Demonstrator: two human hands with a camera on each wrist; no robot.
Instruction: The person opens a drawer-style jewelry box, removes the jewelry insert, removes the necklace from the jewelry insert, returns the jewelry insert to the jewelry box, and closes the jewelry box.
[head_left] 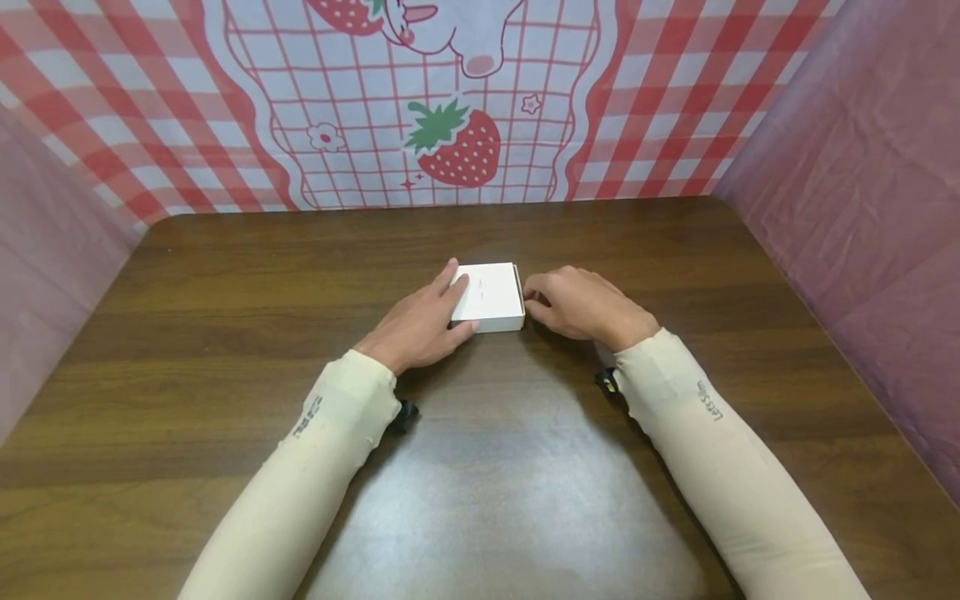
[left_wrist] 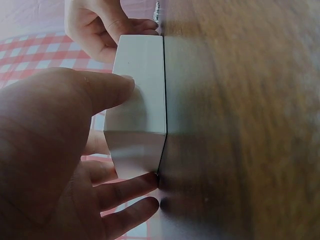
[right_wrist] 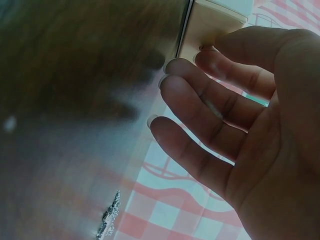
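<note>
A small flat white box (head_left: 486,292) lies on the table, with faint print on its top and a brown edge at its right end. My left hand (head_left: 420,325) holds its left part: the thumb presses the near side, and other fingers lie over the top and around the left end. At the right end is my right hand (head_left: 581,304), fingers bent. In the right wrist view, the thumb and index finger (right_wrist: 220,67) come together at the box's brown end face (right_wrist: 207,25), by a small dark spot. What they pinch there is mostly hidden.
The brown wooden table (head_left: 480,467) runs back to a red-and-white checked cloth (head_left: 660,100) with strawberry prints. Pink cloth (head_left: 855,200) hangs along the right side, and more at the left. Black straps (head_left: 607,382) show at both wrists.
</note>
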